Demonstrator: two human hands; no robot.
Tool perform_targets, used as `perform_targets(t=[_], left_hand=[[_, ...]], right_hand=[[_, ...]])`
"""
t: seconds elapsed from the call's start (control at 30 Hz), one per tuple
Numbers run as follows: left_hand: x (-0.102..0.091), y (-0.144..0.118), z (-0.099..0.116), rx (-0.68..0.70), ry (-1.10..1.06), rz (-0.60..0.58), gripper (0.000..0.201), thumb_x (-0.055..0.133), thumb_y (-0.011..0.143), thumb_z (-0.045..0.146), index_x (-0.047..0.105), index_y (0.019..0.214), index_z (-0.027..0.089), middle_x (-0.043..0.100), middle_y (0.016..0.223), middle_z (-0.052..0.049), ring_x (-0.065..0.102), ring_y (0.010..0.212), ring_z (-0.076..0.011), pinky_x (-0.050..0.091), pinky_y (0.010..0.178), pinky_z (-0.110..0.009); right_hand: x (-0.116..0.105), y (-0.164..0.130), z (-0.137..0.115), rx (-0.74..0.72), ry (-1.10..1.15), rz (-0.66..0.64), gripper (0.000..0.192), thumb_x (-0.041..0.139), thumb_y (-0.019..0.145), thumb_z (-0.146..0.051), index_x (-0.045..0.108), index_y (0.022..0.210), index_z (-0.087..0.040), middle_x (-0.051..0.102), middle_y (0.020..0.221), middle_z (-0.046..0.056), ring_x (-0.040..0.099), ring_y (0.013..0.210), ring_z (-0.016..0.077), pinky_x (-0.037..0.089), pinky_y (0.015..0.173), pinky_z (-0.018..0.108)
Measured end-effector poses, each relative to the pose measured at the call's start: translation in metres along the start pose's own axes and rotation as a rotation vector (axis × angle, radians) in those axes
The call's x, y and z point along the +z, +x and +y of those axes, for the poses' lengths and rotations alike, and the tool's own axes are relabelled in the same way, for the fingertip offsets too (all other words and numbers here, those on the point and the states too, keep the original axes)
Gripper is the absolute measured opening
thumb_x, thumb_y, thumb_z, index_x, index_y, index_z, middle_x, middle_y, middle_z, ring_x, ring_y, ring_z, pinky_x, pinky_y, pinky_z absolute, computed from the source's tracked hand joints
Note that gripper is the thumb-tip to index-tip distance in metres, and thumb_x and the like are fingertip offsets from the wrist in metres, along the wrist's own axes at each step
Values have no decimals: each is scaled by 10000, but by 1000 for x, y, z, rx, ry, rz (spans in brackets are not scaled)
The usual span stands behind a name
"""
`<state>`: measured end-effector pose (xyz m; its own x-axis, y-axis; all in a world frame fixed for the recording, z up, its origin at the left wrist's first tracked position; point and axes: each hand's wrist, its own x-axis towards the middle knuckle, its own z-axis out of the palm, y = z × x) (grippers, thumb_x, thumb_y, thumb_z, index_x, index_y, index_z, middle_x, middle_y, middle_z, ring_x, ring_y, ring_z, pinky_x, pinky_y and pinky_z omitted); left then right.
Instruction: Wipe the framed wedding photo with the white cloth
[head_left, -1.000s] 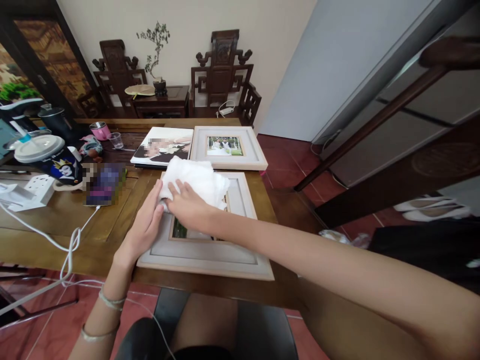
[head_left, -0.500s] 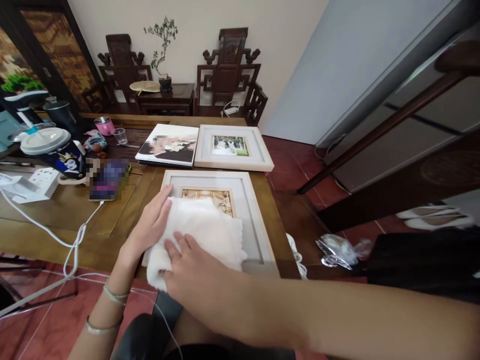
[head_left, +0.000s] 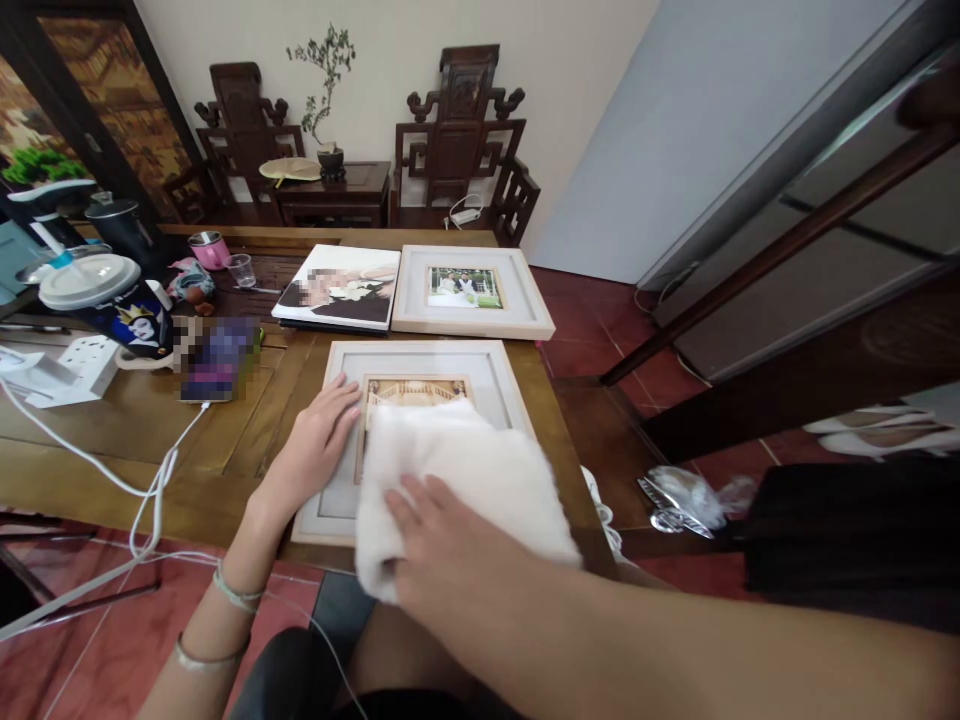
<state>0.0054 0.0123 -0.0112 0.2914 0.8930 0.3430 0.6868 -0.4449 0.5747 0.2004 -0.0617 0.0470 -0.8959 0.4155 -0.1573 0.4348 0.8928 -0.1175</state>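
Head view: right hand (head_left: 442, 545) lies flat, pressing white cloth (head_left: 465, 470) onto picture frame (head_left: 420, 357); left hand (head_left: 319, 445) spread on frame edge

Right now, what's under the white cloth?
The white cloth lies on the near picture frame, pressed by the right hand. The photo's upper strip shows; its lower part and the frame's near right corner are covered.
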Motion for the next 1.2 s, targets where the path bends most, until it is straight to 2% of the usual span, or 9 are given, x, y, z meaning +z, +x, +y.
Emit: perform_targets(t=[0.13, 0.27, 0.47, 0.6, 0.73, 0.8, 0.93, 1.07, 1.2], left_hand=[[3, 1, -2, 28, 36, 20, 393, 413, 987, 311, 646, 1194, 72, 634, 1297, -163, 472, 1345, -272, 378, 1134, -461], [4, 1, 0, 15, 52, 47, 371, 437, 970, 285, 657, 1171, 63, 645, 1276, -175, 496, 1326, -273, 394, 1124, -453], [3, 4, 0, 36, 68, 27, 379, 396, 958, 244, 659, 1182, 88, 643, 1282, -167, 504, 1319, -275, 412, 1107, -487], [3, 6, -3, 67, 92, 26, 370, 435, 954, 279, 662, 1184, 98, 644, 1282, -165, 507, 1314, -287, 410, 1106, -504], [4, 4, -4, 77, 94, 38, 387, 459, 960, 310, 667, 1172, 62, 641, 1280, -184, 513, 1310, -281, 411, 1111, -478], [3, 4, -4, 76, 93, 41, 389, 458, 962, 310, 669, 1169, 58, 641, 1279, -183, 514, 1310, -273, 410, 1114, -465], [3, 4, -2, 74, 119, 66, 367, 448, 963, 312, 682, 1147, 99, 659, 1260, -163, 541, 1285, -266, 428, 1099, -477], [3, 3, 3, 42, 146, 70, 365, 457, 957, 336, 691, 1119, 107, 662, 1252, -165, 560, 1264, -270, 435, 1091, -481], [3, 0, 8, 35, 170, -46, 467, 472, 949, 397, 602, 1268, 82, 541, 1403, -182, 438, 1370, -286, 367, 1134, -500]], right_hand=[[-18, -31, 20, 141, -15, -197, 132, 650, 789, -137, 774, 794, -182, 728, 995, 186, 645, 1003, 364, 519, 806, 488], [-26, -24, 16, 46, -42, -244, 134, 689, 764, -174, 770, 870, -171, 731, 973, 180, 622, 1046, 363, 485, 877, 504], [-17, 6, 2, -113, -71, -22, 184, 668, 816, -219, 741, 970, -152, 688, 1134, 192, 562, 1159, 352, 414, 982, 513], [-24, -13, 7, 16, -40, -65, 137, 643, 803, -150, 750, 889, -160, 688, 1146, 173, 546, 1180, 378, 417, 973, 546], [-32, -49, 28, 211, 21, -315, 232, 717, 580, -41, 738, 781, -155, 710, 1015, 163, 626, 990, 352, 485, 810, 446], [-26, -64, 40, 272, 40, -366, 272, 728, 500, -41, 724, 746, -158, 707, 976, 151, 629, 956, 348, 468, 790, 424], [-7, -80, 50, 266, 84, -274, 259, 695, 546, -68, 727, 785, -164, 693, 1070, 154, 600, 1050, 361, 423, 903, 474], [-11, -78, 43, 235, 87, -165, 266, 609, 679, -44, 747, 889, -133, 638, 1243, 197, 578, 1144, 362, 418, 970, 506], [-26, -59, 35, 182, 101, -248, 232, 640, 721, -80, 763, 914, -123, 575, 1342, 218, 503, 1258, 389, 409, 1015, 515]])
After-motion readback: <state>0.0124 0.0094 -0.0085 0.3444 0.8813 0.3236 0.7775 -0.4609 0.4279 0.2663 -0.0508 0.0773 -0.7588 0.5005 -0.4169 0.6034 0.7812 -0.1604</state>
